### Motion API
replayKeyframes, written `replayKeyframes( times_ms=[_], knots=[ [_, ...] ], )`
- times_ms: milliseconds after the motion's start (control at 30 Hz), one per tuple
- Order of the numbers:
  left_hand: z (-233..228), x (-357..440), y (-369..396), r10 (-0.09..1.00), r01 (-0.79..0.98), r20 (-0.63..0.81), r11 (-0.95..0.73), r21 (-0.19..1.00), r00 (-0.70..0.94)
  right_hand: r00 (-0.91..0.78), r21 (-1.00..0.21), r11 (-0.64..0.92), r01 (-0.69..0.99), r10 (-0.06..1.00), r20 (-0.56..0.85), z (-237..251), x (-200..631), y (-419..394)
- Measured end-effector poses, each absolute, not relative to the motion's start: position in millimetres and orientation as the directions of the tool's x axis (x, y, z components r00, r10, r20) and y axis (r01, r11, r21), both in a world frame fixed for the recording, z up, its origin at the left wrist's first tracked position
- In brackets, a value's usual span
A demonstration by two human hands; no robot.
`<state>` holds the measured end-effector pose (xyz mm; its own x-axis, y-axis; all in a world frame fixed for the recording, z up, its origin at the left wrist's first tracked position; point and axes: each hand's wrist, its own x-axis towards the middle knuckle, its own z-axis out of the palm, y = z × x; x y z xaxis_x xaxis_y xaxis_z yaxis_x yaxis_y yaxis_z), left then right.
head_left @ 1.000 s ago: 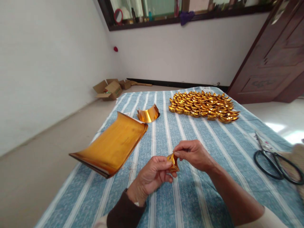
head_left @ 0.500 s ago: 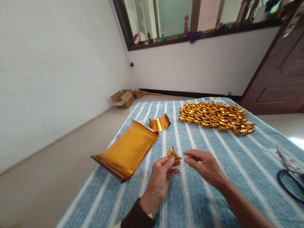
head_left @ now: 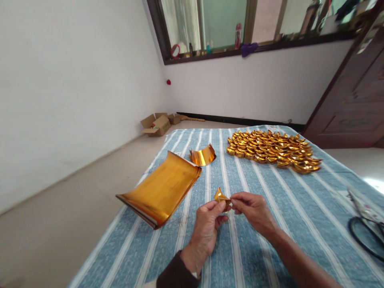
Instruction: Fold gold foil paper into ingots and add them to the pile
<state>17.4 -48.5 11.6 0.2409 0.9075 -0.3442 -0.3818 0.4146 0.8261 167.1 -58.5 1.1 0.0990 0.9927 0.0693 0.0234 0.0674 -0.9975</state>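
Note:
My left hand (head_left: 207, 228) pinches a small folded piece of gold foil paper (head_left: 220, 197) above the blue striped cloth (head_left: 270, 224). My right hand (head_left: 255, 210) meets it from the right, fingertips closed on the same piece. To the left lies a curled stack of gold foil sheets (head_left: 162, 190). A smaller curved gold sheet (head_left: 202, 156) stands just beyond the stack. Farther back on the right, several folded gold ingots (head_left: 273, 150) lie packed together in rows.
Black-handled scissors (head_left: 366, 236) lie at the right edge of the cloth. An open cardboard box (head_left: 156, 124) sits on the floor by the far wall. A dark wooden door (head_left: 354, 96) stands at the right. A window sill holds bottles and a small mirror.
My right hand let go of the folded piece and drew apart, then came back to pinch it again. The view tilted up, showing more of the window.

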Motion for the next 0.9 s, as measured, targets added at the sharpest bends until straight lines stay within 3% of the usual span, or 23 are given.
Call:
replayKeyframes(
  times_ms=[200,300,533,900],
  knots=[
    [8,17,-45,0.880,-0.389,-0.377,0.468,0.793,0.290,0.066,-0.990,0.107,0.088,0.991,0.113,0,183,-53],
    [8,16,-43,0.878,-0.386,-0.395,0.474,0.791,0.269,0.019,-0.957,0.191,0.220,0.980,0.200,0,202,-48],
    [4,12,-39,0.893,-0.286,-0.362,0.432,0.855,0.267,-0.150,-0.660,0.339,0.670,0.933,0.327,0,247,-32],
    [2,12,-35,0.888,-0.166,-0.348,0.408,0.898,0.299,-0.179,-0.512,0.300,0.805,0.946,0.271,-6,289,3]
  ],
)
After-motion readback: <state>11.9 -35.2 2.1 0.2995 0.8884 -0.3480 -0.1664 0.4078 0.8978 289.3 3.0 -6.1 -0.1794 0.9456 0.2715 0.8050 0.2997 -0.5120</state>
